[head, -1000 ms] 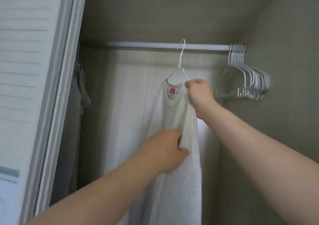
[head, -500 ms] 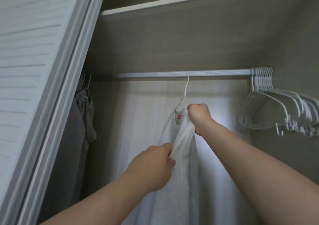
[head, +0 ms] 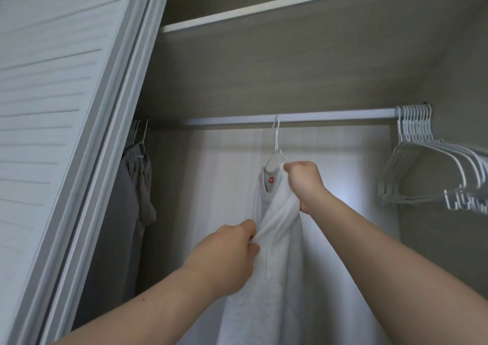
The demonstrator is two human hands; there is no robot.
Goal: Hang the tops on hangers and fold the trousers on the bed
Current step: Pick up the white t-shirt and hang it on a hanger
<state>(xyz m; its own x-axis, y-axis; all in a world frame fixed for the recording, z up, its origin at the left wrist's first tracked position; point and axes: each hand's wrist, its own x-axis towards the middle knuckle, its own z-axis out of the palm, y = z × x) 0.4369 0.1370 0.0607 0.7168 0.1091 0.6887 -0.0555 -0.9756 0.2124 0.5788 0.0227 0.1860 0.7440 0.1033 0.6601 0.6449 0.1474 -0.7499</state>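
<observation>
Clutching the top point(head: 274, 278) by its collar, the right hand point(head: 303, 183) is steadying it on the hanger point(head: 274, 158) hooked over the rail point(head: 330, 116) at 12 o'clock, while the left hand point(head: 227, 260), at 7 o'clock, is pinching its fabric, probably pulling it straight.

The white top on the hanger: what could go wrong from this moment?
1. The left hand grips a fold of the white top while the right hand grips the bunched cloth near the collar; a hard tug may drag the collar off the hanger.
2. Only a thin hook holds the hanger on the rail; lifting it could unhook it.
3. The twisted cloth, if left so, may hang creased.
</observation>
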